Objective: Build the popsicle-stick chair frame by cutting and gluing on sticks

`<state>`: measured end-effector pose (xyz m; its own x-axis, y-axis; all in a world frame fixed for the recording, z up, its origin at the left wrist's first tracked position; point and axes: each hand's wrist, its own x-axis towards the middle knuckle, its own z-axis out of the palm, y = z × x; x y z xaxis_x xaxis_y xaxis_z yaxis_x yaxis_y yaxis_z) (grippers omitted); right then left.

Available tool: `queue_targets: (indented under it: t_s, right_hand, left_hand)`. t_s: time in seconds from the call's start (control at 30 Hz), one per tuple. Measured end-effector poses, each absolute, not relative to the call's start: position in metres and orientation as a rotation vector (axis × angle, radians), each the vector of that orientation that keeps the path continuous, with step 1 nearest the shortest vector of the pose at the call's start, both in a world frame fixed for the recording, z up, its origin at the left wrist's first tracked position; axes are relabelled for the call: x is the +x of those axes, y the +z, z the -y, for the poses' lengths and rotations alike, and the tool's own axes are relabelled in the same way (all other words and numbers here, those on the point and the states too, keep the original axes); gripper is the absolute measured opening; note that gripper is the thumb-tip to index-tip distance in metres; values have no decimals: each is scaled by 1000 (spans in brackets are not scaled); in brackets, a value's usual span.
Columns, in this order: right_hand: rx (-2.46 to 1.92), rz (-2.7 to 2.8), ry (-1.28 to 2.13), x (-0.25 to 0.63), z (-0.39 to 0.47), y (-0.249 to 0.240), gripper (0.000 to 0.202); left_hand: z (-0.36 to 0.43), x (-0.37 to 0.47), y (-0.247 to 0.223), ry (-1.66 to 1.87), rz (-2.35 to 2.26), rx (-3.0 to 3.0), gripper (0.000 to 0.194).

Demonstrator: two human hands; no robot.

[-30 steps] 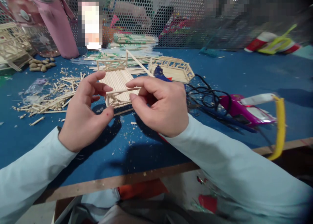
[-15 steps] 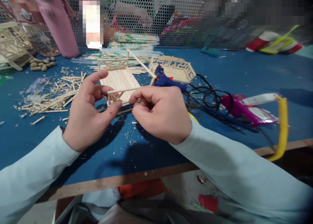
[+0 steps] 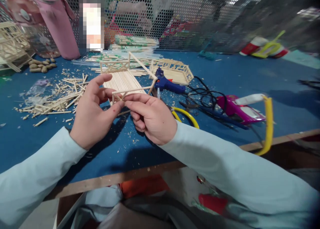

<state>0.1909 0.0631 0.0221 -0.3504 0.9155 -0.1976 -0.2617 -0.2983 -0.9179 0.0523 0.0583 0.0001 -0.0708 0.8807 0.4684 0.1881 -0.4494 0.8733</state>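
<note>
A small frame of thin wooden sticks, with a slatted floor and railings, stands on the blue table in front of me. My left hand grips its near left corner between thumb and fingers. Close beside it, my right hand pinches at the near railing, thumb and index finger almost touching my left thumb. Whatever small piece lies between the right fingertips is too hidden to make out. Behind the right hand, a blue glue gun rests at the frame's right side.
Loose stick pieces lie at left, near peanuts and a pink bottle. Packed sticks lie behind. Yellow-handled pliers, black cable, a magenta tool and another stick frame are at right.
My right hand has moved left along the near railing toward my left thumb, uncovering the yellow handles. My left hand keeps its grip. The view has shifted slightly right.
</note>
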Motion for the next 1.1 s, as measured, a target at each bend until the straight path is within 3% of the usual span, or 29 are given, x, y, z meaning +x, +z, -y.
queue_targets:
  t_s: [0.8,1.1]
  right_hand:
    - [-845,1146,1544,184,-73,12,13]
    - [-874,1160,1516,185,-72,12,16]
  left_hand:
    - [-61,50,-3,1614,-1136,1642,52]
    - [-61,44,-7,1710,-1016,1686,71]
